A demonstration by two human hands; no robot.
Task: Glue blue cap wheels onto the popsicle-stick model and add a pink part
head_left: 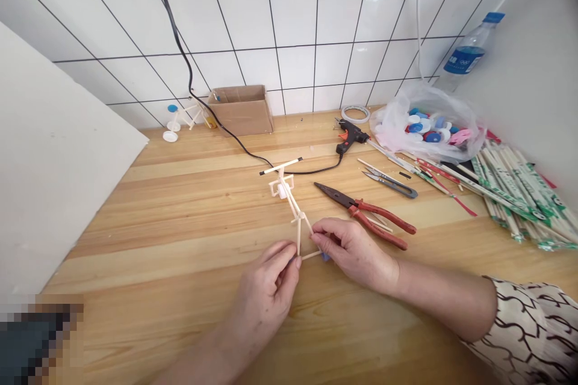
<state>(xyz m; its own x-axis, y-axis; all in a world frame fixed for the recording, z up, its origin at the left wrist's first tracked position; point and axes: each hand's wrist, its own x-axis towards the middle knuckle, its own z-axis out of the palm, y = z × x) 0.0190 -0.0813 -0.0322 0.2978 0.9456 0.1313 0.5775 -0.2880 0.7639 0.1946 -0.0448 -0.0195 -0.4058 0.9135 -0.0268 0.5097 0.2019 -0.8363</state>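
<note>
A small bicycle model of pale wooden sticks (289, 198) lies on the wooden table (180, 222), its handlebar stick with black tips toward the wall. My left hand (266, 292) pinches the rear of its frame from the left, fingers closed on a stick. My right hand (352, 249) pinches the same rear corner from the right, and a bit of blue shows under its fingers. Both hands rest on the table near its front.
Red-handled pliers (365, 213) lie just right of the model, with small snips (391, 183) and a black glue gun (350, 135) and its cord beyond. Bundled chopsticks (519, 192), a bag of bottle caps (428, 126), tape, a bottle, a cardboard box (241, 109) and another stick bicycle (183, 120) stand along the wall.
</note>
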